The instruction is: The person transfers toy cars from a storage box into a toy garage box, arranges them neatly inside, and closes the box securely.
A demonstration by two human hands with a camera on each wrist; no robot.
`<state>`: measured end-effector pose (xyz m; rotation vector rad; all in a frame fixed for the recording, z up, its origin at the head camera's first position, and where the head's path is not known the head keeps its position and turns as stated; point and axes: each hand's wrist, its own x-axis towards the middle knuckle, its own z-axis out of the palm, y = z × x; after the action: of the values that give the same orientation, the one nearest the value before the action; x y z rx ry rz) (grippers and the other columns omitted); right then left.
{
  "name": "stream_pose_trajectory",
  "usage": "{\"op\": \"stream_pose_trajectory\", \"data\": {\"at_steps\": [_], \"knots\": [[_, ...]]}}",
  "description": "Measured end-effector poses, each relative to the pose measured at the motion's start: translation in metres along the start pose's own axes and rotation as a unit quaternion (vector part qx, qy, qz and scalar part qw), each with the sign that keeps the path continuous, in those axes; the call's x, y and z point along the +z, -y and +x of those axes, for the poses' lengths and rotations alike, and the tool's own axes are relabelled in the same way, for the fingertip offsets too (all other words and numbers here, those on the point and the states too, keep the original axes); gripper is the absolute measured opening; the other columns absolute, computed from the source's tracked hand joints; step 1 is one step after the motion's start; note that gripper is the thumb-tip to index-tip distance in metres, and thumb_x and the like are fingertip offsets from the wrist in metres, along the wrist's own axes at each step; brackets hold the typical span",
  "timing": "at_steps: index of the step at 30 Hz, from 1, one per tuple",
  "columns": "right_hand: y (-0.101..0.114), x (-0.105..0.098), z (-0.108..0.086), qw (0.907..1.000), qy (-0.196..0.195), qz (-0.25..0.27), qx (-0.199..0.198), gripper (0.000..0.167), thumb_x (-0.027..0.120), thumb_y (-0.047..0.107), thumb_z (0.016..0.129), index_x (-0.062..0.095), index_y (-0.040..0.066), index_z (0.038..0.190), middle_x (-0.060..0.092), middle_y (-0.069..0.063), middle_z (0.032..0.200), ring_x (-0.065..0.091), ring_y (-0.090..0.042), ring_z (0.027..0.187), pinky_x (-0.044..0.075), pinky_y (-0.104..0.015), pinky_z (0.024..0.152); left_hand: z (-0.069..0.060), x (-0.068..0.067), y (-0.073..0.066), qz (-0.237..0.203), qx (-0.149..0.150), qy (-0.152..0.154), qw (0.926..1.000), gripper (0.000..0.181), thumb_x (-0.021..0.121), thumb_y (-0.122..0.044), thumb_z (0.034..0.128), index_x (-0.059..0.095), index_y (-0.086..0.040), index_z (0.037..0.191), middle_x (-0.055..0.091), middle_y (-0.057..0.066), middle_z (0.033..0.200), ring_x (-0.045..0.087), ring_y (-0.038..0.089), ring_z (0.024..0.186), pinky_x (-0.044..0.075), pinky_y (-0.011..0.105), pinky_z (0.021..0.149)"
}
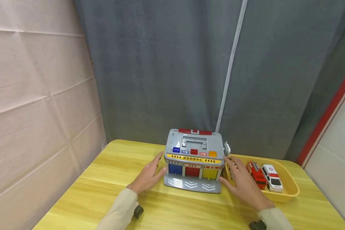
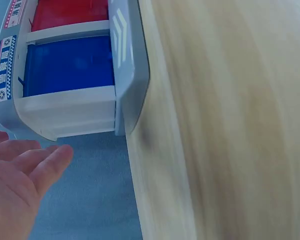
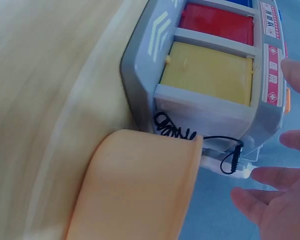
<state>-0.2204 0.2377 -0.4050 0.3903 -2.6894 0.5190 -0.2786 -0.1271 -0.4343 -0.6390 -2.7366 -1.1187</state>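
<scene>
A grey toy emergency station (image 1: pixel 175 156) with a carry handle on its roof stands upright on the table. Its blue (image 2: pixel 70 65), red (image 1: pixel 192 172) and yellow doors (image 3: pixel 207 72) are all closed. My left hand (image 1: pixel 148 176) is beside the station's left side, fingers extended and holding nothing; in the left wrist view a small space separates it from the wall. On the other side, my right hand (image 1: pixel 242 182) reaches along the station's right edge over the basket, fingers spread and nothing held. Whether its fingertips touch the station, I cannot tell.
A yellow basket (image 1: pixel 290 188) sits right of the station, holding a red toy fire engine (image 1: pixel 257 175) and a white toy ambulance (image 1: pixel 272 178). A coiled black cord (image 3: pixel 172 127) hangs at the station's right side. Grey curtain (image 1: pixel 161 80) backs the wooden table (image 1: pixel 103 185).
</scene>
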Motion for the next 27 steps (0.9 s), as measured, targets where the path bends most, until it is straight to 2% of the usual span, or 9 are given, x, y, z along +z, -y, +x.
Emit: {"op": "stream_pose_trajectory", "data": {"at_steps": [4,9,16,21,27], "knots": [[0.004,-0.001,0.005,0.9999,-0.003,0.007,-0.013,0.076,0.073,0.035,0.091,0.038,0.011,0.154,0.036,-0.027,0.156,0.039,-0.046,0.14,0.043,-0.072,0.107,0.007,0.0,-0.003,-0.036,0.017,0.0,0.9992,0.069,0.05,-0.038,0.1041,0.016,-0.023,0.162,0.028,0.006,0.167,0.036,0.033,0.15,0.044,0.051,0.117],[0.011,-0.001,0.015,0.9996,-0.002,0.016,-0.024,0.073,0.074,0.029,0.091,0.04,0.011,0.153,0.036,-0.025,0.158,0.036,-0.044,0.143,0.039,-0.07,0.112,0.016,0.003,-0.006,-0.039,0.029,-0.006,0.9988,0.066,0.047,-0.04,0.1052,0.018,-0.023,0.162,0.025,0.003,0.168,0.032,0.029,0.152,0.044,0.046,0.118],[0.018,0.003,0.027,0.9987,-0.012,0.023,-0.044,0.066,0.071,0.018,0.092,0.044,0.01,0.151,0.042,-0.024,0.155,0.043,-0.046,0.14,0.042,-0.067,0.112,0.028,0.005,-0.008,-0.076,0.051,-0.049,0.9946,0.055,0.047,-0.031,0.1065,0.035,-0.01,0.156,0.032,0.016,0.163,0.039,0.035,0.148,0.045,0.046,0.115],[0.019,0.007,0.032,0.9985,-0.002,0.038,-0.039,0.061,0.069,0.017,0.094,0.046,0.011,0.15,0.044,-0.021,0.155,0.047,-0.045,0.138,0.044,-0.066,0.11,0.034,0.006,-0.01,-0.07,0.042,-0.067,0.9944,0.054,0.049,-0.034,0.1057,0.041,-0.009,0.153,0.034,0.02,0.161,0.04,0.037,0.147,0.044,0.048,0.117],[0.017,0.009,0.036,0.9975,-0.013,0.048,-0.049,0.054,0.066,0.01,0.094,0.051,0.012,0.146,0.05,-0.019,0.151,0.051,-0.043,0.136,0.046,-0.064,0.11,0.042,0.008,-0.015,-0.08,0.007,-0.054,0.9953,0.055,0.048,-0.043,0.1044,0.043,-0.016,0.152,0.028,0.017,0.165,0.033,0.036,0.151,0.044,0.05,0.116]]}}
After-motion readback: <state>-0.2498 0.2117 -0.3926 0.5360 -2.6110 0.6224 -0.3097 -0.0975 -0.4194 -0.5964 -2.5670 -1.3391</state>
